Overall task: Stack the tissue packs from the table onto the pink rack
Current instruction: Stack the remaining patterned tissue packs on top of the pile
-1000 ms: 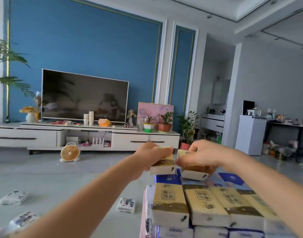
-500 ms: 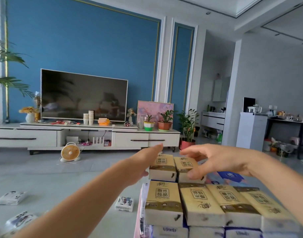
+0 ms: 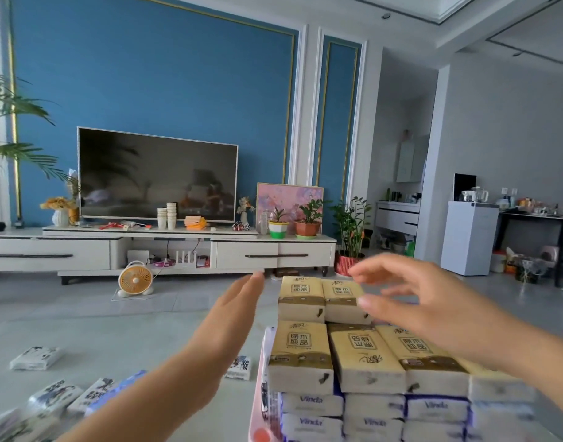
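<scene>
Two tan tissue packs [image 3: 321, 298] lie side by side at the far end of the stack. In front of them runs a row of several tan packs [image 3: 366, 355] over white Vinda packs [image 3: 312, 403]. The pink rack [image 3: 258, 406] shows only as an edge at the stack's left. My left hand [image 3: 232, 317] hovers with straight fingers just left of the far packs, touching nothing. Above the right far pack floats my right hand [image 3: 411, 298], fingers spread and blurred, holding nothing.
Loose patterned tissue packs [image 3: 60, 393] lie at the lower left, with one [image 3: 34, 357] further left and another [image 3: 240, 366] beside the rack. A small orange fan [image 3: 135, 279] stands on the grey floor before the TV cabinet [image 3: 159, 250].
Both hands set the two tan packs down at the far end of the stack, let go and drew back, the left to the left, the right upward.
</scene>
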`<state>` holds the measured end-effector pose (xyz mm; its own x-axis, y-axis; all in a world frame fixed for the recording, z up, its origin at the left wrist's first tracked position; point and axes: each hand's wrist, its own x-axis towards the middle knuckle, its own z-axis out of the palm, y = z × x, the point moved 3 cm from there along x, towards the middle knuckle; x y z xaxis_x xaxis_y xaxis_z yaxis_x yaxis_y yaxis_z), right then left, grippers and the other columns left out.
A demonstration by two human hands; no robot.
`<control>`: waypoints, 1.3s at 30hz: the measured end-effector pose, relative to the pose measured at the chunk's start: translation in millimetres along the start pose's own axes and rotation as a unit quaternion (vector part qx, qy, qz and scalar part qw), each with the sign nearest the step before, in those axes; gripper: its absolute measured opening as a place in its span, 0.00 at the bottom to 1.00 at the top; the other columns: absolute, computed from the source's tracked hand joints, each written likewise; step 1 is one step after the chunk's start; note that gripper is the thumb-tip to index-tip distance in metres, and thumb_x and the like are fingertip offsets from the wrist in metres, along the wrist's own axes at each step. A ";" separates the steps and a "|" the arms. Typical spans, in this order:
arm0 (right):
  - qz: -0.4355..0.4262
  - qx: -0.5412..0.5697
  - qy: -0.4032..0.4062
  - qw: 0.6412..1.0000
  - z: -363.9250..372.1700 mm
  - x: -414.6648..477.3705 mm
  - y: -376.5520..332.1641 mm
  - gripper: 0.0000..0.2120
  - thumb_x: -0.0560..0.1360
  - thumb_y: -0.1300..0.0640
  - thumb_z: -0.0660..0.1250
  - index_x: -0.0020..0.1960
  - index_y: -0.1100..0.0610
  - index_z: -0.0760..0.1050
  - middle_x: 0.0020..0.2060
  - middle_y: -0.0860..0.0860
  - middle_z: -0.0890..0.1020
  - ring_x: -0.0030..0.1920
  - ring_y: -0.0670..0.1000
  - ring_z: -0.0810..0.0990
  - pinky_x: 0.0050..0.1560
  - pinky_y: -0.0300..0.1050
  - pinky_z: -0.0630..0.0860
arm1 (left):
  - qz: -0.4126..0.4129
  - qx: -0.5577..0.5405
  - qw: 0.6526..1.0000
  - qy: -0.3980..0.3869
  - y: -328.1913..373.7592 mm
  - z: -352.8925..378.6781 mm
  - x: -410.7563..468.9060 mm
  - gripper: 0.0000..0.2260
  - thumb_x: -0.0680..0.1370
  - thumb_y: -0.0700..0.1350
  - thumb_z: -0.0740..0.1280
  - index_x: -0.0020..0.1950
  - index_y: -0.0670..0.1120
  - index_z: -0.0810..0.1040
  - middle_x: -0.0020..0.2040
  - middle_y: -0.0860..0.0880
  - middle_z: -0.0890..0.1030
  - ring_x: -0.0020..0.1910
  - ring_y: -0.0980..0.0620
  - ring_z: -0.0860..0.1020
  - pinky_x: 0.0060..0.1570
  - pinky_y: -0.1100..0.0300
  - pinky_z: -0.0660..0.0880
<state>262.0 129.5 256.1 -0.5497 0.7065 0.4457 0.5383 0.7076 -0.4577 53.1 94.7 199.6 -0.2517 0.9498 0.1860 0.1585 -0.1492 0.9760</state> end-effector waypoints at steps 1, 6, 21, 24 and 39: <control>-0.016 -0.008 -0.006 1.000 1.6 -14.4 -3.8 0.14 0.68 0.39 0.64 0.54 0.35 0.71 0.53 0.28 0.74 0.55 0.28 0.70 0.51 0.29 0.70 | -0.003 -0.006 1.000 -0.006 -3.5 -1.9 -13.9 0.24 0.76 0.61 0.54 0.70 0.54 0.64 0.70 0.55 0.67 0.69 0.54 0.65 0.70 0.49 0.61; -0.037 -0.099 -0.045 0.993 16.7 -51.3 -1.4 0.16 0.68 0.36 0.63 0.55 0.28 0.67 0.58 0.19 0.60 0.60 0.23 0.59 0.55 0.24 0.63 | 0.000 0.050 0.997 -0.057 -11.3 16.7 -51.9 0.31 0.71 0.65 0.48 0.73 0.57 0.58 0.72 0.61 0.63 0.71 0.60 0.60 0.72 0.57 0.56; -0.057 -0.087 0.030 0.994 24.0 -53.8 0.1 0.11 0.72 0.47 0.67 0.50 0.33 0.70 0.58 0.23 0.61 0.61 0.27 0.60 0.54 0.19 0.58 | 0.002 0.040 0.998 -0.049 -26.4 32.9 -37.1 0.26 0.78 0.63 0.44 0.74 0.56 0.57 0.71 0.60 0.62 0.73 0.57 0.58 0.73 0.54 0.54; -0.070 -0.057 0.068 0.994 25.7 -57.3 -7.9 0.07 0.73 0.47 0.66 0.49 0.36 0.74 0.58 0.28 0.68 0.61 0.33 0.66 0.56 0.23 0.62 | -0.021 -0.024 0.999 -0.010 -43.3 13.2 -38.0 0.21 0.81 0.57 0.46 0.69 0.51 0.65 0.66 0.53 0.70 0.69 0.52 0.63 0.70 0.52 0.57; -0.105 0.077 -0.186 0.974 236.0 -47.7 -91.2 0.06 0.70 0.47 0.65 0.42 0.34 0.72 0.48 0.38 0.76 0.52 0.32 0.70 0.49 0.25 0.65 | -0.142 0.238 0.933 0.230 -134.5 -177.4 -118.3 0.12 0.77 0.34 0.60 0.55 0.45 0.78 0.53 0.43 0.79 0.49 0.44 0.77 0.46 0.60 0.70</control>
<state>88.3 28.5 95.0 -0.8460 0.4730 0.2461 0.3027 0.8060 -0.5086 -107.8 -46.4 66.4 -0.7131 0.6982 0.0638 0.4020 0.3326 0.8531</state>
